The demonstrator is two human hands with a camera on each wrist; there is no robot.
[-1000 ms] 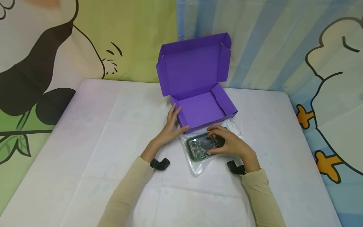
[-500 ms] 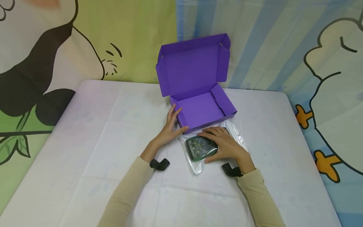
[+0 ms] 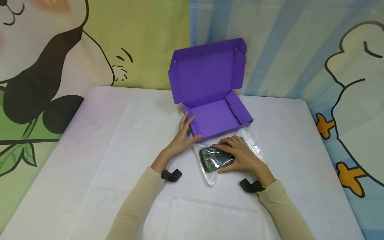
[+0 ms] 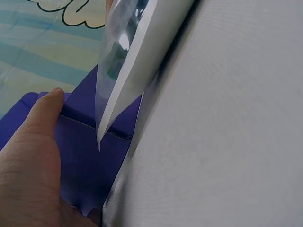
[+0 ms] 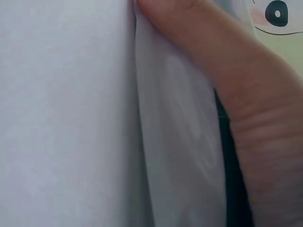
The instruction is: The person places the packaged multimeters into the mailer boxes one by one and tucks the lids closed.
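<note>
A purple cardboard box [image 3: 214,115] stands with its lid raised; nothing lies inside it. My left hand [image 3: 180,141] holds its near left corner, thumb at the front wall and fingers along the left side. Just in front of the box lies a clear plastic bag [image 3: 210,179] with a dark green multimeter [image 3: 215,159] in it. Reaching over the meter from the right, my right hand [image 3: 241,155] grips it through the plastic and hides its right part. In the right wrist view the bag's pale edge [image 5: 177,123] runs beneath the thumb [image 5: 208,42].
A white cloth covers the table [image 3: 120,160]. Cartoon-printed curtains [image 3: 144,46] hang behind it and at both sides. A black wrist camera [image 3: 171,175] sits on the left wrist, another black camera [image 3: 251,186] on the right.
My right hand has slid left over the multimeter and its fingers have settled around it, covering more of its right part. The left hand keeps its place on the box.
</note>
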